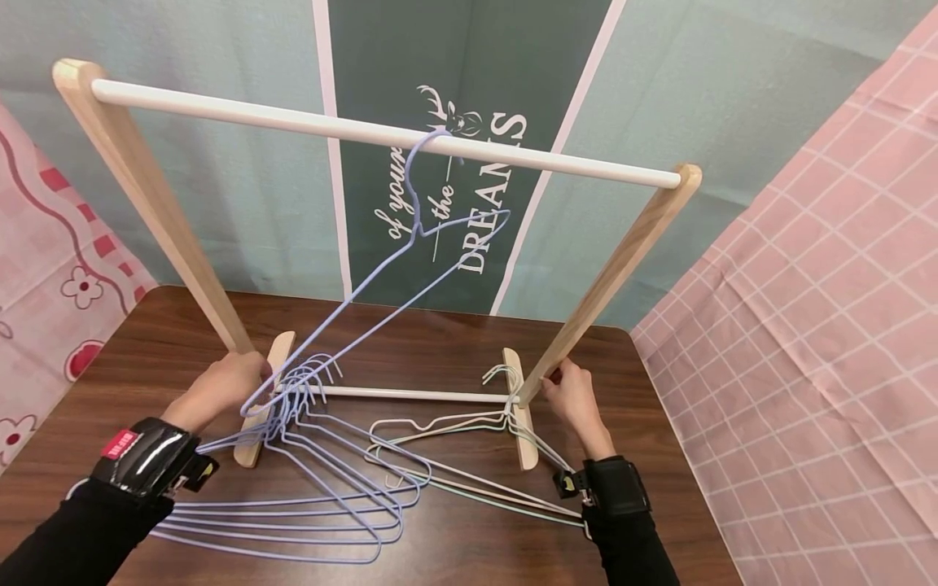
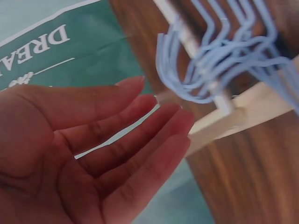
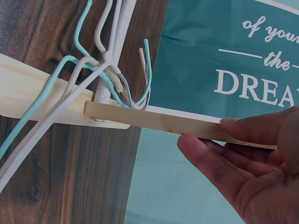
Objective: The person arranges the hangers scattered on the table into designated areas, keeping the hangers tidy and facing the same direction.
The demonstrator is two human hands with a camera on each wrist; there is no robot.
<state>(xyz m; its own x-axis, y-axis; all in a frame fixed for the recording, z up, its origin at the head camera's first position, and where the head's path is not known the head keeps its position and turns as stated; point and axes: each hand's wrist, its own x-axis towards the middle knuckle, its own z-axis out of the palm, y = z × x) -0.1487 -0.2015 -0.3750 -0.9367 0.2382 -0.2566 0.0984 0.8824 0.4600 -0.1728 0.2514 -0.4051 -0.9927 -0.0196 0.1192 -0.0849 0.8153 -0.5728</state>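
My right hand (image 1: 574, 399) pinches the right wooden post (image 3: 163, 122) of a small clothes rack between thumb and fingers, just above its foot. By the lower end of the left wooden post (image 1: 157, 203) is my left hand (image 2: 107, 149), its fingers loosely bent, with nothing between thumb and fingers. A periwinkle-blue hanger (image 1: 381, 264) hangs by its hook from the white top rail (image 1: 293, 120). Several more blue hangers (image 1: 315, 468) bunch together at the left end of the low rail (image 2: 187, 42). White, beige and mint hangers (image 1: 454, 480) hook over its right end.
The rack's wooden feet (image 1: 522, 443) stand on a dark wood-grain table (image 1: 410, 366). Behind rises a green and grey-blue printed curtain (image 1: 396, 49). Pink patterned cloth (image 1: 821, 268) borders the right side, and flowered pink cloth (image 1: 66, 268) the left.
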